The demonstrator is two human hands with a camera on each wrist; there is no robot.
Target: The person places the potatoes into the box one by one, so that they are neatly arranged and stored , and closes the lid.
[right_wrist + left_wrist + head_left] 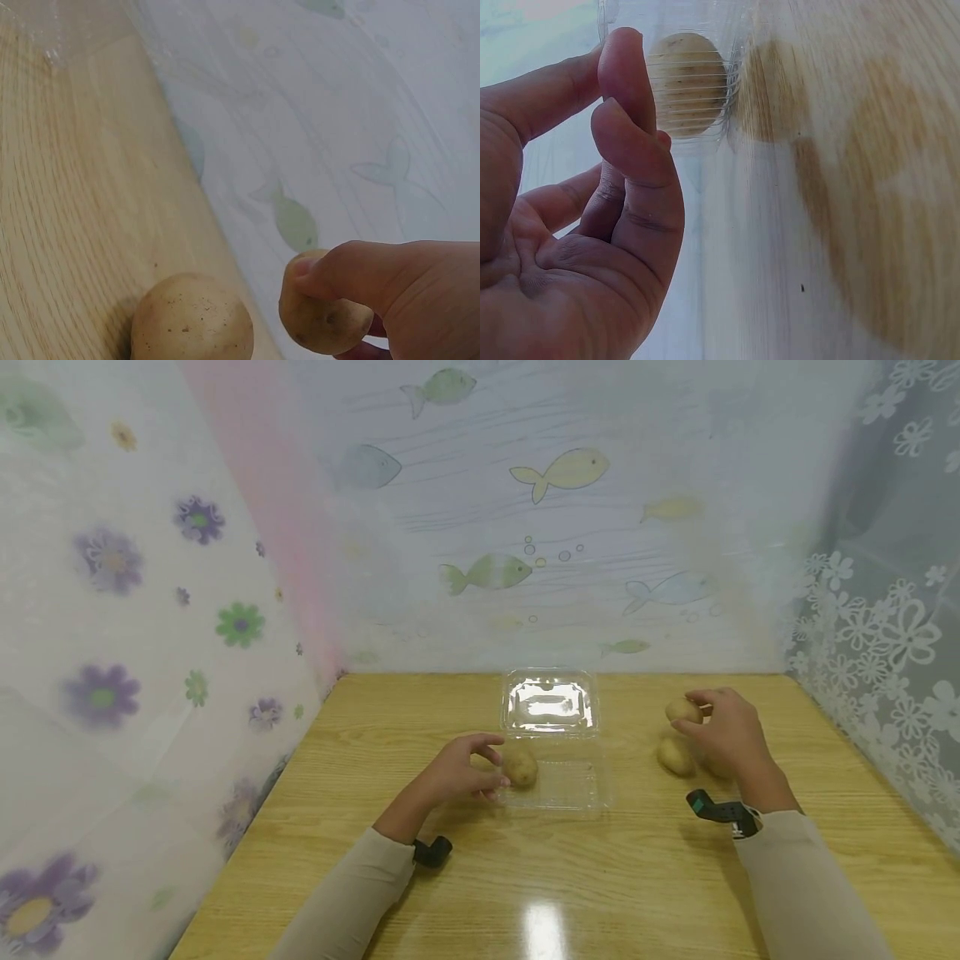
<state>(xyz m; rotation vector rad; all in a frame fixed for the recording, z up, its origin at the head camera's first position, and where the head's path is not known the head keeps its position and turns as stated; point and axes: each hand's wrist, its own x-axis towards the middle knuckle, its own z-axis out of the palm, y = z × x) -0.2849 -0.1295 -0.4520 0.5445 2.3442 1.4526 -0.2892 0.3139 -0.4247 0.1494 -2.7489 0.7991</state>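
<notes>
My right hand (pixel 727 727) pinches a potato (pixel 683 711) between thumb and fingers, raised above the table. Close below it lies a second potato (pixel 677 755); another potato (pixel 718 767) is mostly hidden behind the hand. A clear plastic clamshell container (pixel 570 797) stands with its lid (pixel 551 702) folded back, and one potato (pixel 521 765) sits in its left part. At the container's left edge is my left hand (pixel 463 768), fingers loosely bent. In the left wrist view, its fingertips (pixel 622 67) overlap the container's ribbed wall (pixel 694 90), with nothing visible held.
The wooden table (pixel 600 877) ends at the back against a hanging sheet (pixel 465 627) printed with fish. Flowered sheets hang along the left (pixel 150 635) and right sides. Dark wrist cameras (pixel 716 810) are strapped to both wrists.
</notes>
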